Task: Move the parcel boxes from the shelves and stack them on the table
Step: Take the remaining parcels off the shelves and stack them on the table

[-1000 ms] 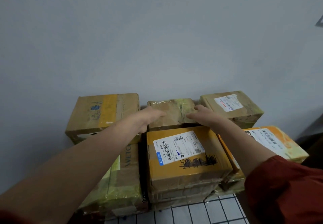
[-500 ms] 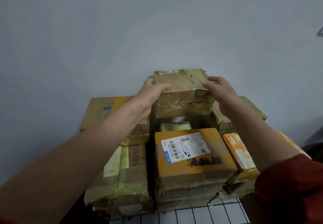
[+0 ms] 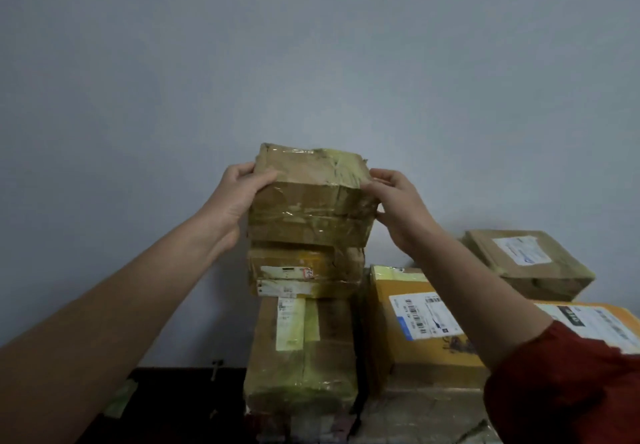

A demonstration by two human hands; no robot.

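Where the fingers (image 3: 264, 178) of the left hand (image 3: 239, 197) curl round the upper left edge of the taped brown parcel box (image 3: 311, 197), the right hand (image 3: 398, 208) does the same on the opposite side. Its fingertips are hooked over the top right corner and its palm is against the side wall, so both hands grip this one box between them. The box is level and sits squarely over a flatter yellowish box (image 3: 304, 270) with white label strips. From here I cannot tell whether it rests on that box or hangs just clear of it. That yellowish box lies on a taller brown box (image 3: 301, 350) banded with yellow-green tape, making a column at the left of the pile. Just beside the column on the right sits a yellow box (image 3: 422, 319) with a white barcode label. Further back by the grey wall (image 3: 311, 45) is a brown box (image 3: 526, 263) with its own label. At the far right an orange-yellow box (image 3: 595, 322) shows above the red sleeve (image 3: 568, 391) of the right arm.
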